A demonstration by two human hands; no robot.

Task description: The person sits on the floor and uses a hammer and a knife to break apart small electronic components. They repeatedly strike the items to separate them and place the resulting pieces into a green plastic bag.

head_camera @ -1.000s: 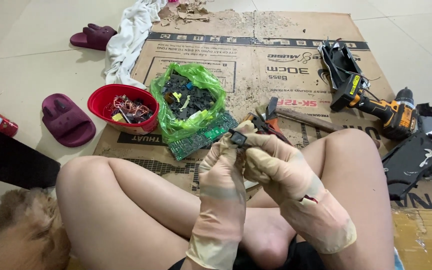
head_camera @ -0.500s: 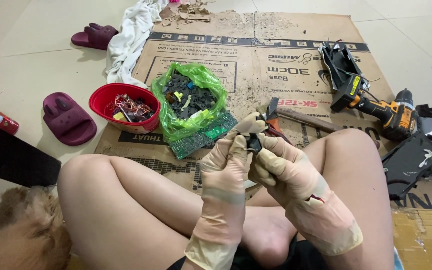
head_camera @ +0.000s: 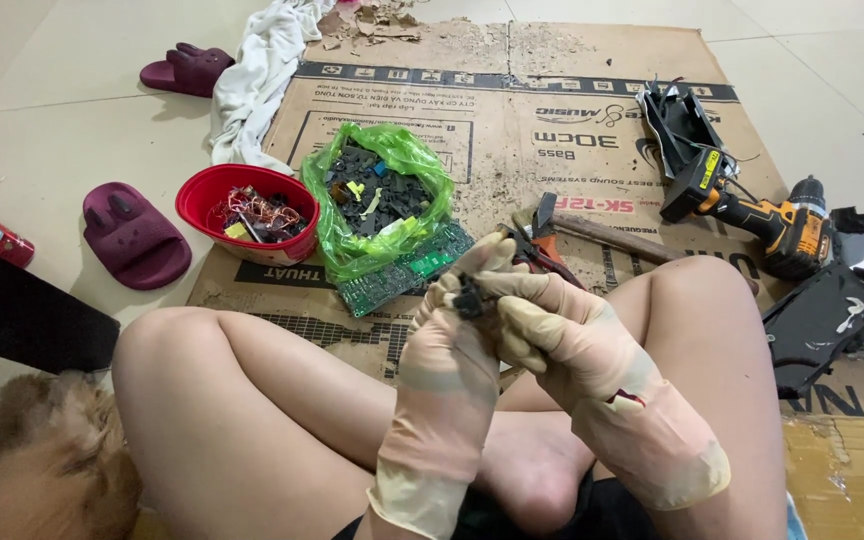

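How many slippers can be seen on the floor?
2: one slipper lies left of the red bowl; the other slipper lies farther away, beside the white cloth. None seems hidden.

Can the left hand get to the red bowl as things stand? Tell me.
Probably yes: the red bowl sits open on the cardboard beyond the left knee, nothing over it, though the left hand now pinches a small black part.

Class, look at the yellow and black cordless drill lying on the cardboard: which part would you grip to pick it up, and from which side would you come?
Grip the cordless drill by its black handle, probably coming from above. It lies on its side on the cardboard, so the handle is exposed on top. Its long nose points left toward black scrap, and the hammer lies close on the left.
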